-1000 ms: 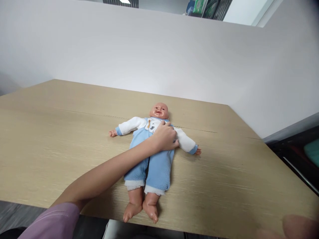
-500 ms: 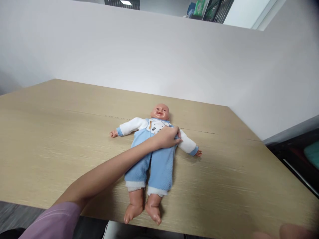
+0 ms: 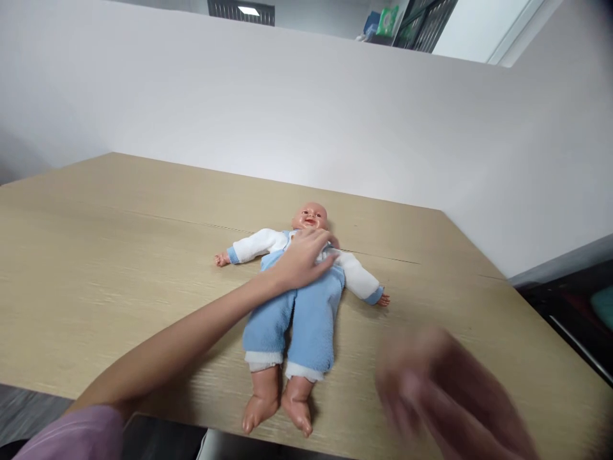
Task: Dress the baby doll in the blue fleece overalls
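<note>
The right grip (image 3: 417, 377), blurred, now reaches farther in over the surface (image 3: 143, 255). The left grip (image 3: 305, 257) lies higher and flatter on the doll (image 3: 309, 319).

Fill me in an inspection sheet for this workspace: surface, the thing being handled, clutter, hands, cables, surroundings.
Surface: wood-toned table, thin seam running across it.
Thing handled: doll in blue and white clothes, face up, head toward the wall, feet by the table's near edge.
Clutter: green packet, seen beyond the wall's top edge.
Left hand: lies across the doll's chest.
Right hand: blurred, apart from the doll; finger position unclear.
Cables: nothing seen.
Surroundings: pale wall behind; dark object at right, unidentifiable.
</note>
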Tool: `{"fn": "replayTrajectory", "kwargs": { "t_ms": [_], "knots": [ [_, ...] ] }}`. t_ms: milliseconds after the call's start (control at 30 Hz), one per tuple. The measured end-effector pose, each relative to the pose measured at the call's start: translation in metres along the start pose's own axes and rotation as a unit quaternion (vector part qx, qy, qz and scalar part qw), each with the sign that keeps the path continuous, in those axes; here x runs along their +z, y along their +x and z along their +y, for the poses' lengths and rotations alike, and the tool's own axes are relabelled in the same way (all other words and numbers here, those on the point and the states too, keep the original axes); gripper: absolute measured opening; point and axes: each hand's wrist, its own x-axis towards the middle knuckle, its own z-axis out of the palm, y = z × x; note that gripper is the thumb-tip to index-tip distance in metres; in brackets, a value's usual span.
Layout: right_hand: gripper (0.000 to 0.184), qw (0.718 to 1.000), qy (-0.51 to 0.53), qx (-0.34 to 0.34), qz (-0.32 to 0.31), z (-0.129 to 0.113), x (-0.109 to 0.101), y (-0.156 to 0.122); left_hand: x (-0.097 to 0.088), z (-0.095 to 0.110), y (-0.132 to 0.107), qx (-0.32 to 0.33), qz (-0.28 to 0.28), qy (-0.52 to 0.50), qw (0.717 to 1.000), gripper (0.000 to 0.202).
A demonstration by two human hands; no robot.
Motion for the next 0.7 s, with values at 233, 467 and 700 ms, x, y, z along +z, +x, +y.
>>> {"fn": "replayTrajectory", "kwargs": {
  "t_ms": [233,467,700],
  "knots": [
    [0.045,0.994,-0.043,0.066,0.072,0.123,0.026,0.086,-0.030,-0.056,-0.073,-0.212,0.113,-0.116,0.964,0.028],
    [0.043,0.996,-0.036,0.086,0.001,0.165,0.022,0.117,-0.036,-0.066,-0.090,-0.214,0.017,-0.016,0.977,0.035],
    [0.035,0.983,0.127,0.130,-0.018,0.158,0.029,0.112,-0.046,-0.064,-0.093,-0.292,-0.021,-0.123,0.948,0.043]
  ]
}}
